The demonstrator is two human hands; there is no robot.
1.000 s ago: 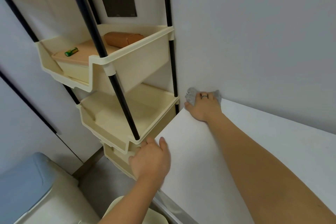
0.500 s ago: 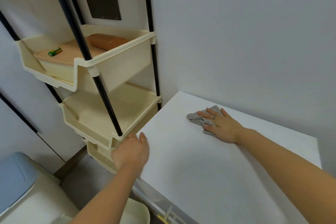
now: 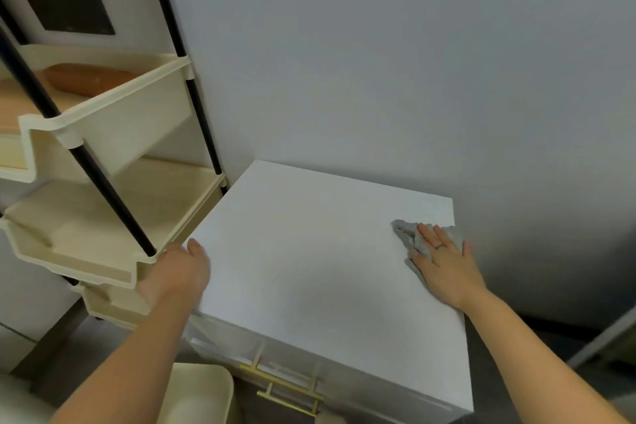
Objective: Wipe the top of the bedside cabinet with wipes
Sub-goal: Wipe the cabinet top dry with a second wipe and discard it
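A plain grey wall (image 3: pixel 378 62) is seen behind a white bedside cabinet (image 3: pixel 309 268), whose flat top fills the middle of the view. The right hand (image 3: pixel 444 262) is laid flat on that top near its right edge and toward the back corner, with the fingers spread apart and a ring worn on one of them. A crumpled grey wipe (image 3: pixel 411 237) is pressed beneath the palm and fingers, its bunched end showing to the left of the fingertips and a strip of it along the lower side of the hand. The wipe is not pinched; it is held down by the open hand. The left hand (image 3: pixel 179 274) is placed at the cabinet's left edge, the thumb resting on the top surface and the remaining fingers curled over the side, where they are hidden, so how firmly the edge is gripped cannot be told. The two hands are well apart, at opposite sides of the top.

Just beside the left hand, a cream tiered shelf rack (image 3: pixel 113 203) on black poles (image 3: pixel 113 193) is stood against the cabinet. A brown rounded object (image 3: pixel 86 79) is lying in the upper tray. A dark square panel (image 3: pixel 65 7) is fixed on the wall behind the rack. Below the top's front edge, a brass drawer handle (image 3: pixel 285 389) is visible.
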